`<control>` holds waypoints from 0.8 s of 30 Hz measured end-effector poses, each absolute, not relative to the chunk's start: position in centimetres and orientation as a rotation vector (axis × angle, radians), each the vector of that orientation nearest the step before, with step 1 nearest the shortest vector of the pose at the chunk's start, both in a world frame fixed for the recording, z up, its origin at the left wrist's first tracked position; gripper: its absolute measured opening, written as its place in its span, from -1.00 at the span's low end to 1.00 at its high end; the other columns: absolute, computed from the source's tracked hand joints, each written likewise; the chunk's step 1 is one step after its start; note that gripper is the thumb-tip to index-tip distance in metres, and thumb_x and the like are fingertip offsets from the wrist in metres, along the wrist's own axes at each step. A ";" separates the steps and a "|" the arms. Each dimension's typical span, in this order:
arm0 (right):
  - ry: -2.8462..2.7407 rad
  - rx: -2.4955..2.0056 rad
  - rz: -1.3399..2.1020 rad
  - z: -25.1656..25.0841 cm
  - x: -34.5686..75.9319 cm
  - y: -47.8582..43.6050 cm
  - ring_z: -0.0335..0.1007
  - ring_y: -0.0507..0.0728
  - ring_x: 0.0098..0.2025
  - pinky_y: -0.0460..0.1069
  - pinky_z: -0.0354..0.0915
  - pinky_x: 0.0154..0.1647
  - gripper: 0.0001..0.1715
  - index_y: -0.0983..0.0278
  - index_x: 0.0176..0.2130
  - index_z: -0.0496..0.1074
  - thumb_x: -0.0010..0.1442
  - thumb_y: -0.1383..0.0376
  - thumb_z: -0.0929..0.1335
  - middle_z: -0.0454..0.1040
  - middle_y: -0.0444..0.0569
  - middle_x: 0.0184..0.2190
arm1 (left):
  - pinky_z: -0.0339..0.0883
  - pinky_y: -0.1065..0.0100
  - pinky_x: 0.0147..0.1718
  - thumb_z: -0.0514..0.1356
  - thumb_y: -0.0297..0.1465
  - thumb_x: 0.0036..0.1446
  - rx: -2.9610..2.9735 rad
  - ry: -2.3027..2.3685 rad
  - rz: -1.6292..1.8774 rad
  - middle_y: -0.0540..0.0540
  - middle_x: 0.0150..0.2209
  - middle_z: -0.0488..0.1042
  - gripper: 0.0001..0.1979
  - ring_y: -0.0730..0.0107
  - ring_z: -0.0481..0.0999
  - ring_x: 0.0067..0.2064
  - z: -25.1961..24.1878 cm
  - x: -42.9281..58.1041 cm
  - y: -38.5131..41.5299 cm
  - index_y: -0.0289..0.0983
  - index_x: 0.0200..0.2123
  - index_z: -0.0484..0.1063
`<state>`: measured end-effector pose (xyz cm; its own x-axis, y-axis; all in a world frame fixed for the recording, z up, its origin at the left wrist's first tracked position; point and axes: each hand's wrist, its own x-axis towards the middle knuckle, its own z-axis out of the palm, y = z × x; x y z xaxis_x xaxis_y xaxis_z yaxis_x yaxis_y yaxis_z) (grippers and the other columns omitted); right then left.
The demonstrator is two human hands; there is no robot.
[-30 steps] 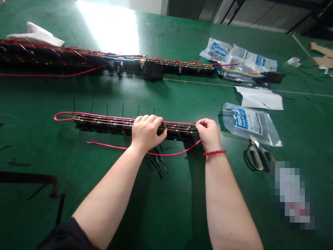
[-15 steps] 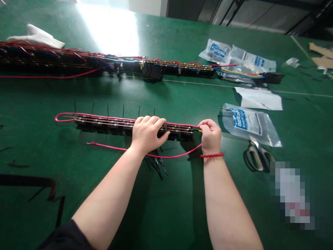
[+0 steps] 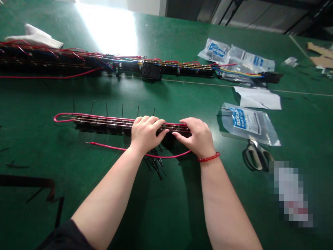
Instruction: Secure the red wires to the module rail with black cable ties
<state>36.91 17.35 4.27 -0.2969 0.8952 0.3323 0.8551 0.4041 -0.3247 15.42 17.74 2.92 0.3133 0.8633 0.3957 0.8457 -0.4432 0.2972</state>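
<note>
A long black wired strip (image 3: pixel 104 125) lies across the green table, with thin copper-coloured rods along its top and several black cable ties standing up from its far edge. My left hand (image 3: pixel 146 133) grips it right of the middle, fingers over the far side and thumb on the near side. Around its right end my right hand (image 3: pixel 198 137) is wrapped, covering the tip. A red wire (image 3: pixel 63 117) runs along the far edge and loops at the left end. Its loose length, with a bare tip, curves below the strip; part passes behind my left wrist.
Loose black cable ties (image 3: pixel 156 165) lie below the strip. Scissors (image 3: pixel 256 156) and a clear labelled bag (image 3: pixel 249 123) are at the right. A longer wired assembly (image 3: pixel 125 64) spans the back, near a white glove (image 3: pixel 36 36). Black strip material (image 3: pixel 26 180) lies at the left.
My right hand has slid left from the wires beyond the strip's right end onto the strip itself, its thumb now on the near side. My left hand stays in place.
</note>
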 end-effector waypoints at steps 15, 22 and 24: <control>-2.188 -1.385 0.209 3.6 36.4 17.3 0.46 0.26 -0.03 0.18 0.30 -0.01 -0.63 0.17 -0.08 0.52 0.15 0.08 0.46 0.59 0.00 -0.08 | 0.24 0.11 -0.10 0.15 -0.11 0.25 2.518 1.643 0.796 -0.05 -0.12 0.62 -0.69 0.14 0.52 -0.12 2.7 15.4 17.8 -0.10 -0.06 0.52; -2.164 -1.393 0.218 3.6 36.3 17.2 0.47 0.26 -0.04 0.16 0.29 -0.02 -0.64 0.17 -0.09 0.53 0.15 0.08 0.45 0.60 0.00 -0.10 | 0.24 0.11 -0.08 0.14 -0.10 0.25 2.487 1.625 0.826 -0.05 -0.14 0.63 -0.71 0.15 0.51 -0.12 2.7 15.4 17.9 -0.11 -0.13 0.53; -2.164 -1.399 0.230 3.7 36.3 17.2 0.46 0.26 -0.04 0.16 0.28 -0.02 -0.65 0.16 -0.09 0.53 0.15 0.08 0.45 0.60 -0.01 -0.10 | 0.24 0.10 -0.07 0.14 -0.11 0.25 2.477 1.621 0.818 -0.05 -0.14 0.62 -0.72 0.16 0.51 -0.12 2.7 15.4 17.9 -0.11 -0.12 0.53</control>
<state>36.30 17.20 3.66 -0.3092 0.8838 0.3511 0.7903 0.4442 -0.4220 15.36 17.86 2.71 0.3017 0.8689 0.3924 0.8317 -0.4411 0.3373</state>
